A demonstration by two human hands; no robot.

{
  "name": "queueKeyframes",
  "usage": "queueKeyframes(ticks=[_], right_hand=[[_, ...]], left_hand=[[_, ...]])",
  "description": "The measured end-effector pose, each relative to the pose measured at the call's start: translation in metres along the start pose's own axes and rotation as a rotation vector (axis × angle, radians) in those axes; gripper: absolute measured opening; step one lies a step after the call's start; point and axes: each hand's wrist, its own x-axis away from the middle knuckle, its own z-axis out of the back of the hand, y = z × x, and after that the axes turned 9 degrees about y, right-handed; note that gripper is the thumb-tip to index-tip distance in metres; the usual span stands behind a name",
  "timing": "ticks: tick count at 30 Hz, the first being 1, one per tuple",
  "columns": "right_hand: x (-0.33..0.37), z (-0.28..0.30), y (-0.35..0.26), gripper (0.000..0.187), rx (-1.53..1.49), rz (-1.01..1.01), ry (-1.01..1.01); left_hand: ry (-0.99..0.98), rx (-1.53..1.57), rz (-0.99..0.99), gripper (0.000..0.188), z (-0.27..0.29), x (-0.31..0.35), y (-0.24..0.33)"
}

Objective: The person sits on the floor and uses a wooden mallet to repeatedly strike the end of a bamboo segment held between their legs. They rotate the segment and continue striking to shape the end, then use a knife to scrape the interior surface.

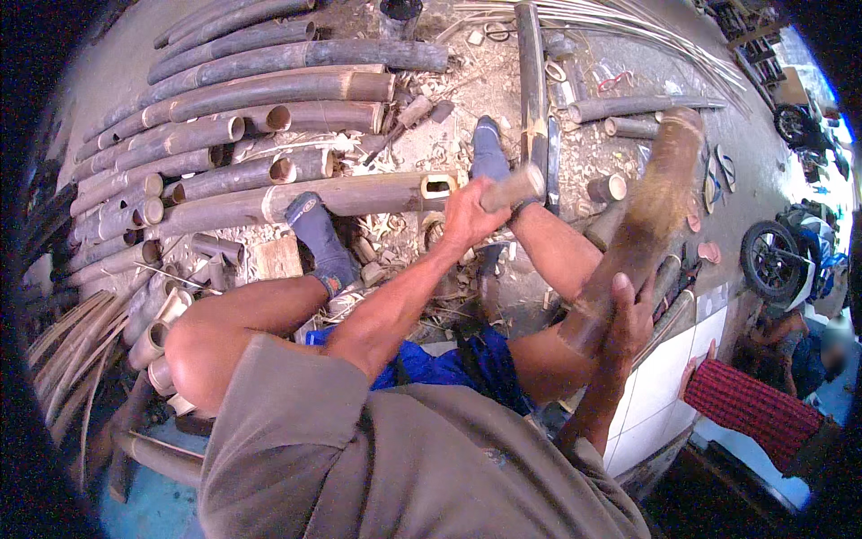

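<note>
My left hand (471,214) is closed round a short wooden handle (516,187), its blunt end pointing up and right. Whatever extends below that fist is hidden. Just left of it, a long bamboo pole (359,195) lies across the floor with a squarish hole (438,186) cut near its right end. My right hand (628,319) grips the lower end of a thick brown bamboo piece (660,193), tilted up over my right thigh and slightly blurred. My left socked foot (314,225) rests against the long pole; the other foot (489,148) is beyond its right end.
Several bamboo poles (296,58) lie in rows at the left. Wood shavings (458,90) litter the floor, with a dark-bladed tool (409,121) among them. Split strips (81,350) are piled at lower left. A motorcycle (772,256) and another person's red checked garment (750,409) are at right.
</note>
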Motion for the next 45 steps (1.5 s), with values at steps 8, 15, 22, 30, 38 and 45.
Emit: queueKeyframes(ticks=[8,15,22,30,38,45], right_hand=[[0.035,-0.043,-0.03,0.086,-0.386,-0.021,-0.268],[0.041,-0.074,-0.067,0.089,-0.449,0.197,-0.497],[0.037,-0.092,-0.132,0.102,-0.116,0.685,-0.565],[0.038,-0.109,-0.208,0.099,0.046,1.151,-0.516],[0.05,-0.134,-0.268,0.094,0.348,1.498,-0.429],[0.035,-0.153,-0.245,0.087,0.705,1.565,-0.513]], left_hand=[[0.028,0.146,-0.283,0.042,0.029,-0.014,0.053],[0.516,0.79,0.432,0.018,0.104,-0.034,-0.014],[0.518,0.856,0.434,0.017,0.114,-0.027,-0.027],[0.632,0.74,0.287,0.013,0.097,-0.014,-0.03],[0.564,0.631,0.132,0.024,0.1,-0.017,-0.052],[0.651,0.743,0.255,0.019,0.085,-0.005,-0.041]])
